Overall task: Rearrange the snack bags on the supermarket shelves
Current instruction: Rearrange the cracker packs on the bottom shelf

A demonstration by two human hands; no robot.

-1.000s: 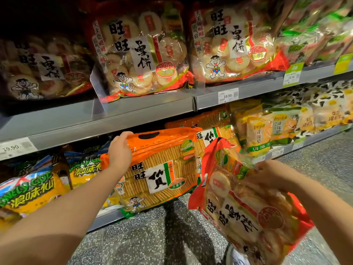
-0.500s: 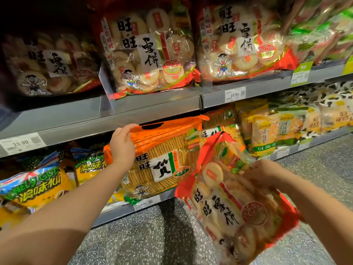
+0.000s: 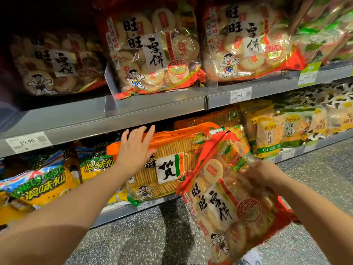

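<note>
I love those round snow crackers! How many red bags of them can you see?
4. Three stand on the upper shelf: a dim left bag, a middle bag and a right bag. The right hand holds a fourth bag. More may hide behind.

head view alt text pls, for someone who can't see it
A person's left hand, fingers spread, presses an orange cracker bag on the lower supermarket shelf, while the right hand holds a red rice-cracker bag in front. Matching red bags line the upper shelf.
</note>
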